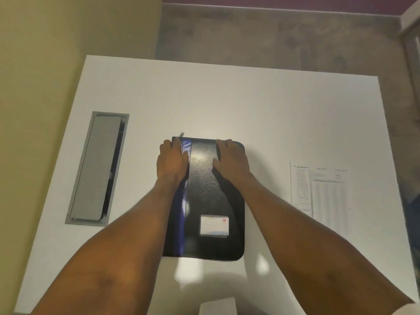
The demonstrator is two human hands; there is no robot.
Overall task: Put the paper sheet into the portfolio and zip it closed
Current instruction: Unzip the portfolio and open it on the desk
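Cable hatch (96, 168): set into the table (227, 98), well left of the portfolio; plays no part.
Left hand (171, 162): laid flat on the portfolio's spine edge, fingers together and extended, nothing gripped; likely steadying it.
Zipper pull (181, 134): seen at the portfolio's far left corner.
Portfolio (204, 201): lying closed, centred for reach.
Right hand (230, 159): pressed on the portfolio's far edge, fingers spread, nothing held.
Paper sheet (320, 194): flat, right of the portfolio, apart, not yet inserted.

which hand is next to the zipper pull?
The left hand. It lies on the portfolio along the blue-striped edge, just below the metal zipper pull at the far left corner. The right hand lies toward the opposite edge.
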